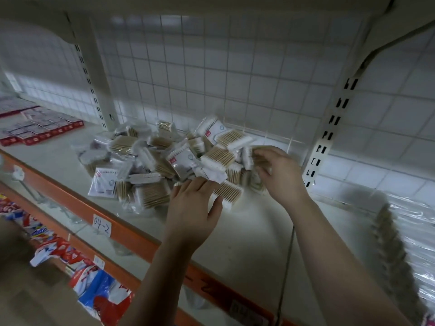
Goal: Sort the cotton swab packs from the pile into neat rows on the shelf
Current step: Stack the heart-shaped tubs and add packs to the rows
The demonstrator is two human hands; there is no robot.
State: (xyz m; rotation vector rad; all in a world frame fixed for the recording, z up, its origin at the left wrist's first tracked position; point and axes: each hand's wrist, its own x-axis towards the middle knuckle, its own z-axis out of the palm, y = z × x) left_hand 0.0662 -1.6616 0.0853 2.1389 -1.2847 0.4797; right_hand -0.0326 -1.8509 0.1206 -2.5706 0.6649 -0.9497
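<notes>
The pile of cotton swab packs sits loose and heaped toward the back of the shelf, just in front of the wire grid, and no row shows yet. Your left hand lies at the near edge of the pile, fingers straight and spread flat on the packs, gripping nothing. Your right hand is at the pile's right edge with its fingers curled in among the packs, but blur hides whether it actually holds one. The packs look slick and lie at every angle, so I judge that pulling one from low in the pile could bring its neighbours sliding. Any that slide toward you from the pile could go over the orange front rail onto the bright bags below. The tilted pack at the pile's near right corner, beside your left thumb, looks likeliest to shift. Pressing down with the flat left hand may also crush or bend the thin sticks. Sweeping packs leftward from the pile could mix them with the red boxes there.
</notes>
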